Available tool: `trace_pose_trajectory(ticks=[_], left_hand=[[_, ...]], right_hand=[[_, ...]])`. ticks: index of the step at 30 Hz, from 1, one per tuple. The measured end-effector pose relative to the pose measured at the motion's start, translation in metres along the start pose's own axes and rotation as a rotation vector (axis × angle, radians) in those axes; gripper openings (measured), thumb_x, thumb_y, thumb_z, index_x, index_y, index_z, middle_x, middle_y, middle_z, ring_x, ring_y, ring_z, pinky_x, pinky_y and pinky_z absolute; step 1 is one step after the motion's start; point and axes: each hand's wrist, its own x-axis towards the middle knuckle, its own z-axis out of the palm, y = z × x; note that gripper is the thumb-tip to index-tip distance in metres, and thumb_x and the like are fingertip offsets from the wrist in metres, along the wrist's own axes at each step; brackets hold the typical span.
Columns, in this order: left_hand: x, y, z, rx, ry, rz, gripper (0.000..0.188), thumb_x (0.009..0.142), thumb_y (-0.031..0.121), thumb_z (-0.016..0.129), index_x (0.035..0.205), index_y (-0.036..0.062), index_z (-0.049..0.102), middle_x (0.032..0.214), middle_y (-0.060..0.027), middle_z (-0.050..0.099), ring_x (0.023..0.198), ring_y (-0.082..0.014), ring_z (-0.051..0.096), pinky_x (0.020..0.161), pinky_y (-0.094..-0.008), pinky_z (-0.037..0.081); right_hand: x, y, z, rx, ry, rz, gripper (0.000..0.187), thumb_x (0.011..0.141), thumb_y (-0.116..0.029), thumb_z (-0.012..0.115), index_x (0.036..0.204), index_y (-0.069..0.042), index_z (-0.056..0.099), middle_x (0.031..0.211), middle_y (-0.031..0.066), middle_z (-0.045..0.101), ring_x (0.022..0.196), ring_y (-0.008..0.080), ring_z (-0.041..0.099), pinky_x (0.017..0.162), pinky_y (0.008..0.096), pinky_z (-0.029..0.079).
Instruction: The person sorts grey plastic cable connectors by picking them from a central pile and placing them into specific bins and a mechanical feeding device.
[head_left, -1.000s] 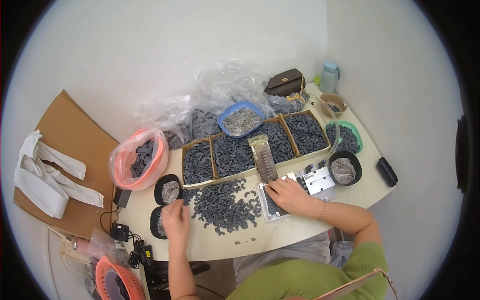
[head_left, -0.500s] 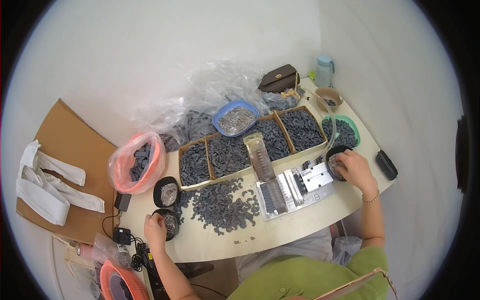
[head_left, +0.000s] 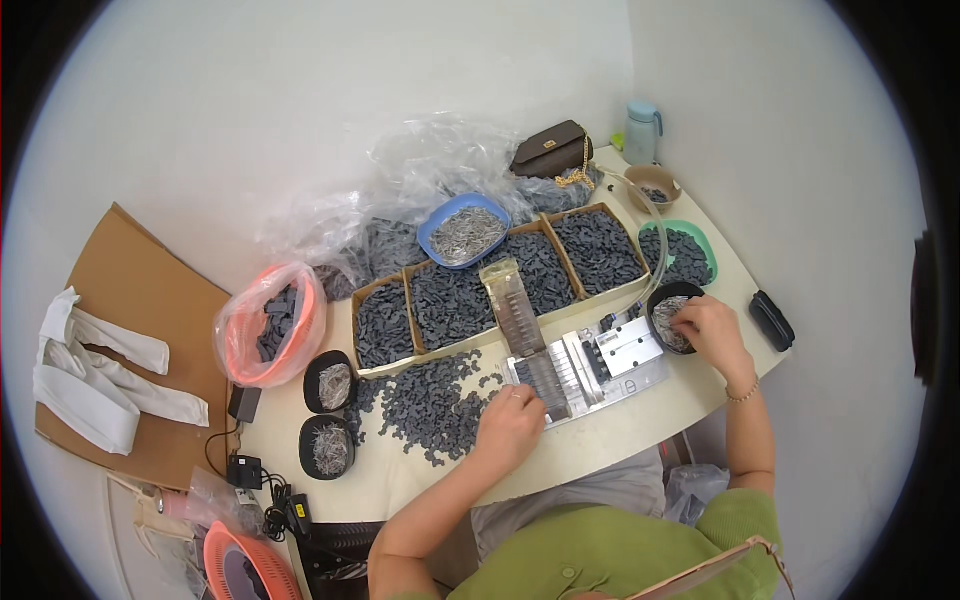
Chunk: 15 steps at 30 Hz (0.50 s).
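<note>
A: From my end I count two bare hands. Where are they on your feed?

B: I have the left hand (head_left: 510,430) just below centre, its fingers drawn together at the left end of a flat silver metal fixture (head_left: 580,372). I can't tell whether anything is between them. The right hand (head_left: 714,335) is right of centre, fingers bent down into a round black plastic bowl (head_left: 675,288) of thin silver metal pins (head_left: 663,322). The tips are buried, so I can't tell if they have caught a pin.

A: How many pin containers do I have?

B: Four: that bowl, an upper black rounded-square bowl (head_left: 330,356) and a lower black rounded-square bowl (head_left: 308,447) left of centre, and one blue plastic tray (head_left: 437,259) above centre.

A: And the dark grey plastic pieces?

B: Too many to count singly. I see one loose spread (head_left: 430,405) at centre, one brown cardboard box (head_left: 564,258) with four compartments full, and one green plastic tray (head_left: 713,262) at right.

A: Anything at the fixture?

B: One clear ribbed plastic holder (head_left: 515,305), its lower end at the fixture's left part. All of this sits on one cream desk (head_left: 640,425).
</note>
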Motion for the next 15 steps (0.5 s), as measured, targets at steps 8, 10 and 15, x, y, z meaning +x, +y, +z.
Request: trace_pose_trajectory(ticks=[8,10,15], left_hand=[[-0.011,0.017,0.004,0.103,-0.038,0.058,0.026,0.076,0.013,0.069,0.099,0.0008,0.066,0.106,-0.0128,0.060,0.098,-0.0292,0.057,0.082,-0.0395,0.048],[-0.017,0.018,0.005,0.137,-0.048,0.077,0.039,0.078,0.019,0.069,0.111,-0.0004,0.062,0.117,-0.0167,0.057,0.109,-0.0320,0.054,0.090,-0.0427,0.045],[-0.021,0.004,0.003,0.177,-0.139,-0.040,0.068,0.080,0.038,0.068,0.130,-0.0041,0.049,0.138,-0.0222,0.045,0.131,-0.0369,0.040,0.106,-0.0492,0.032]], right_hand=[[0.003,-0.046,0.007,0.257,0.140,-0.153,0.015,0.078,-0.004,0.062,0.093,-0.005,0.062,0.083,0.0100,0.061,0.081,0.0302,0.061,0.070,0.0379,0.050],[0.005,-0.069,0.018,0.315,-0.005,-0.341,0.018,0.074,-0.002,0.063,0.092,-0.004,0.062,0.085,0.0102,0.060,0.081,0.0295,0.060,0.070,0.0375,0.051],[0.000,-0.117,0.065,0.265,-0.072,-0.657,0.018,0.073,-0.010,0.059,0.090,-0.005,0.062,0.089,0.0077,0.060,0.082,0.0232,0.060,0.071,0.0334,0.049]])
